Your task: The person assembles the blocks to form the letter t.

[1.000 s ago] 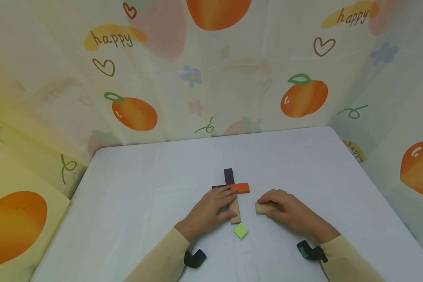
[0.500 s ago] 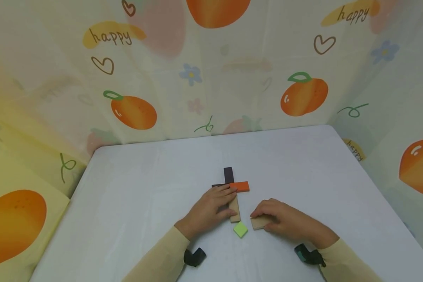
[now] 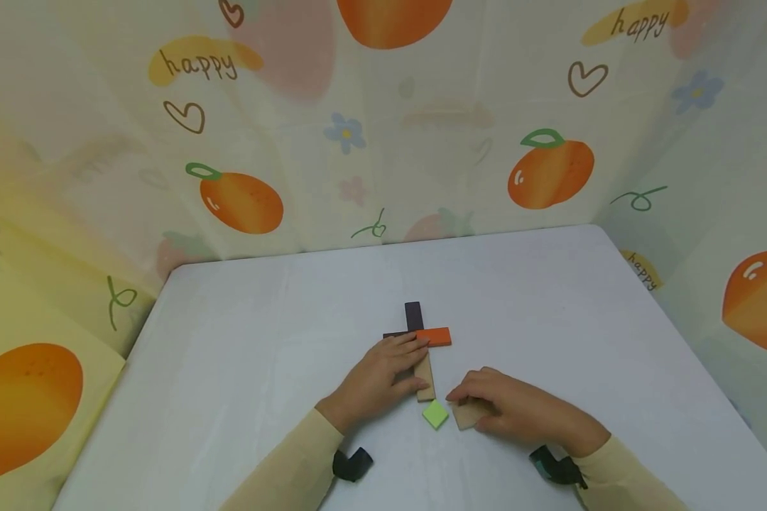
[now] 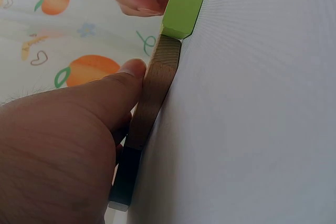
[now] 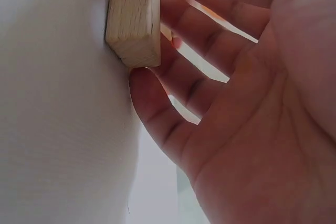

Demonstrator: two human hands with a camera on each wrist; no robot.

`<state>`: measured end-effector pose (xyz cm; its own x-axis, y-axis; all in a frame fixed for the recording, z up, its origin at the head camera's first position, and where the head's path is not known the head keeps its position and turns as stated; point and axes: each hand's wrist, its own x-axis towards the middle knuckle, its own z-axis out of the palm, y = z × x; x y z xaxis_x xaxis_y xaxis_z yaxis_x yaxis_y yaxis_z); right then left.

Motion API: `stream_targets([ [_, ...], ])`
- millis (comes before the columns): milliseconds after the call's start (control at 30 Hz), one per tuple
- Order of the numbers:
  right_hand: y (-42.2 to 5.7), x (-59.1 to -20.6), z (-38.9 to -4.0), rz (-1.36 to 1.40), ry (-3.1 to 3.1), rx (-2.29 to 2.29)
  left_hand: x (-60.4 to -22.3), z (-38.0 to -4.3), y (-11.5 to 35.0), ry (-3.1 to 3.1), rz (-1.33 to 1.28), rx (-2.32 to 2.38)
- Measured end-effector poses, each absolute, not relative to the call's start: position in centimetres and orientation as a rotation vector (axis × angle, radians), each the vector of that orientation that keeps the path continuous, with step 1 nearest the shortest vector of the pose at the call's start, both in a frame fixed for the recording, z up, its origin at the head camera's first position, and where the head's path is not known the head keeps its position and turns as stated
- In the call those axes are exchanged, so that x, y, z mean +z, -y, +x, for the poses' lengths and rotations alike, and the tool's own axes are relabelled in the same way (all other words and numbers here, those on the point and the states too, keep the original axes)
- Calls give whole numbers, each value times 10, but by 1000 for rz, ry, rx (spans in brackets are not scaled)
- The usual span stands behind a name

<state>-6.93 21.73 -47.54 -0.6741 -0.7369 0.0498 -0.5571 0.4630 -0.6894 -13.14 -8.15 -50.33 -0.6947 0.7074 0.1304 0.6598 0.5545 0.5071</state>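
Observation:
My left hand [image 3: 377, 372] rests with extended fingers over the joined flat blocks, its thumb touching a plain wooden block [image 3: 425, 383]. Just beyond its fingertips lie an orange block [image 3: 437, 336] and an upright-pointing dark block [image 3: 414, 316]; a second dark block [image 3: 393, 334] is mostly covered by the hand. A light green square block [image 3: 435, 414] sits cornerwise at the near end of the wooden one. To the right, my right hand [image 3: 527, 411] grips another plain wooden block [image 3: 468, 414], slanted on the table beside the green one; its far part is hidden by the fingers.
The blocks lie on a white table [image 3: 262, 319], whose back edge meets a hanging cloth [image 3: 383, 163] printed with oranges. Dark straps [image 3: 353, 465] circle both wrists.
My right hand has drawn its wooden block left and toward me, turning it to a slant close to the green block. The left hand stays where it was on the blocks.

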Motion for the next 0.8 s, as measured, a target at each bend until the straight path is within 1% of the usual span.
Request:
stream_targets([
  [533,-206,-477,-66,-1019,-2462,-994,-502,-131,82,-2698,1198,822],
  [800,-209,-475,-67,-1009,-2493,-1038,-503,-131,82,-2708,1202,807],
])
